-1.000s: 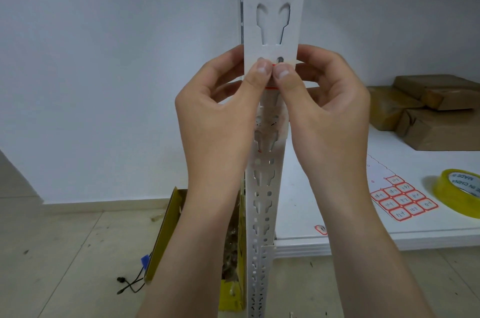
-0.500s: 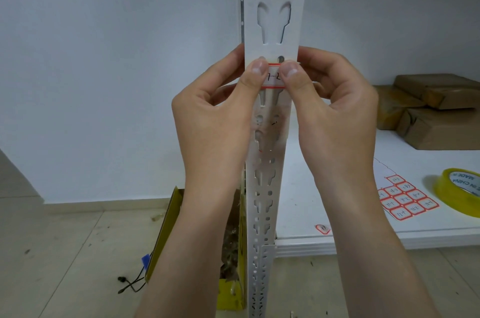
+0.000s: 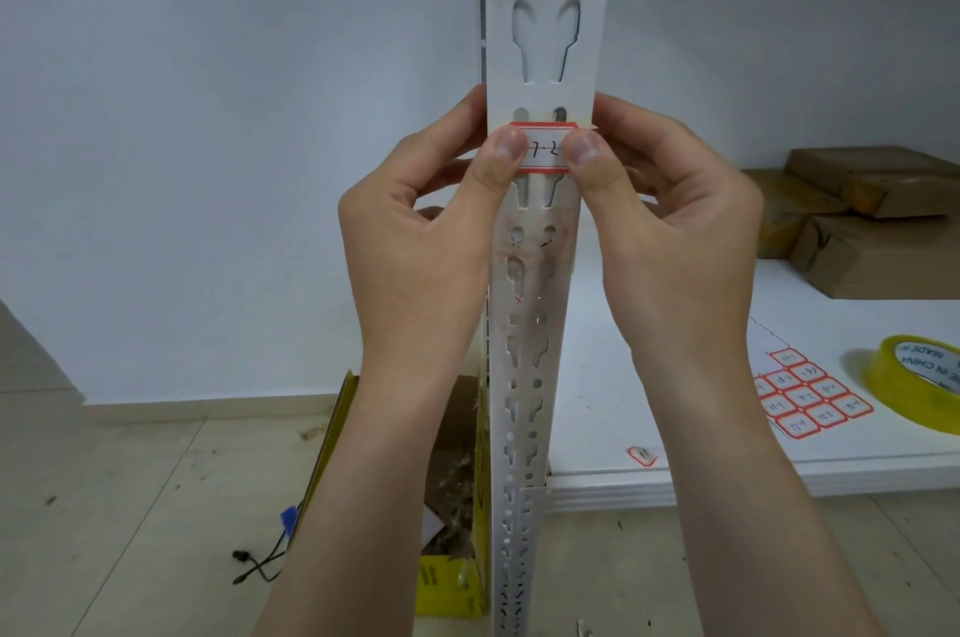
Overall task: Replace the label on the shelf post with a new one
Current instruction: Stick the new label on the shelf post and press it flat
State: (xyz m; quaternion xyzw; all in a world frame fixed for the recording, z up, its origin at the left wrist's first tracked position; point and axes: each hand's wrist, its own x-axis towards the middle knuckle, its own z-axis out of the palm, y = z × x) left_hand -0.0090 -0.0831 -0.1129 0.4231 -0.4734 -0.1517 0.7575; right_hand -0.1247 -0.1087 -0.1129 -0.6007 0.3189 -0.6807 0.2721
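Observation:
A white slotted shelf post (image 3: 540, 38) rises up the middle of the view. A white label with a red border and handwritten marks (image 3: 544, 148) lies flat across the post's front. My left hand (image 3: 421, 231) wraps the post from the left, its thumb on the label's left end. My right hand (image 3: 675, 231) wraps it from the right, thumb pressing the label's right end. A strip of clear tape over the label juts out past the post's right edge. Below the label the post is stained with old residue.
A white shelf board (image 3: 727, 444) lies to the right, carrying a sheet of red-bordered labels (image 3: 808, 400), one loose label (image 3: 642, 455), a roll of yellowish tape (image 3: 919, 387) and brown parcels (image 3: 857, 215). A yellow box of scraps (image 3: 452, 579) and a cable lie on the floor.
My two thumbs have slid apart along the label, uncovering its middle. One second ago they met over it and hid it almost fully.

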